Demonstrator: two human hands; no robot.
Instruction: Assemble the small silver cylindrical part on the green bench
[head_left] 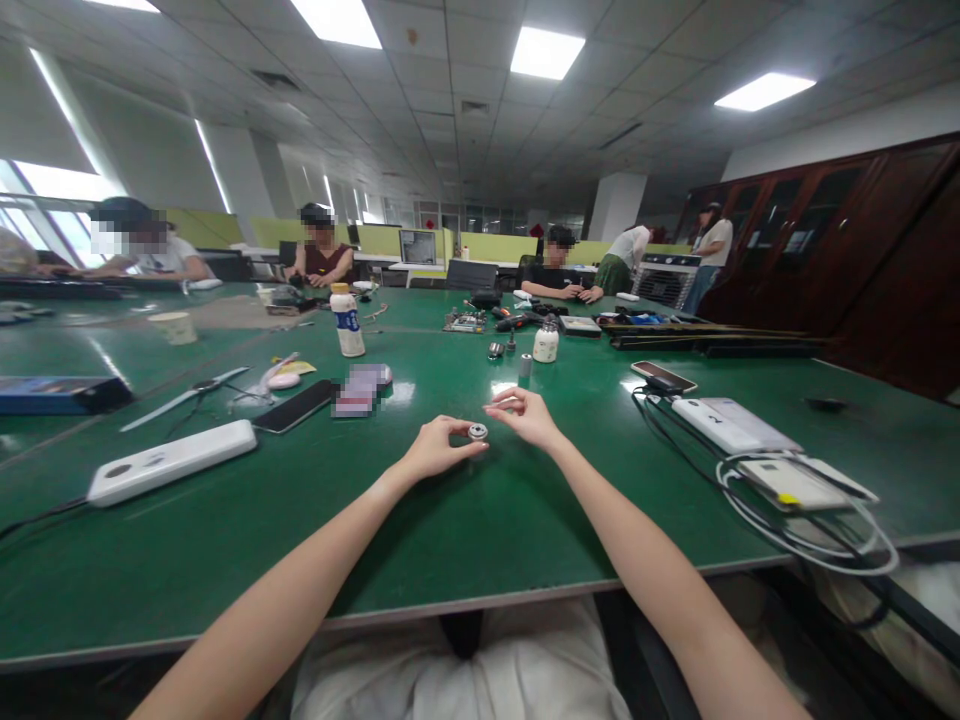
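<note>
Our left hand [437,447] pinches a small, round, silvery metal part [478,432], ringed face up; just right of it, our right hand [529,418] curls, its hold unclear.

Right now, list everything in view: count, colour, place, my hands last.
Table: one, green, foreground.
Round part: one, silver, front centre.
Jar: one, white, mid-table.
Cylinder: one, grey, by the jar.
Bottle: one, white and blue, left of centre.
Cup: one, pale, far left.
Box: one, blue-black, left edge.
Long case: one, white, near left.
Phones: at least two, dark, left and right.
Flat cases: at least two, white, right.
Cables: several, black and white, right.
Tools: several, black and orange, far centre.
Co-workers: at least five, mixed clothing, beyond.
Cabinets: one row, brown, right.
Ceiling lights: four, white, overhead.
Left hand: one, bare, holding the round part.
Right hand: one, bare, beside it.
</note>
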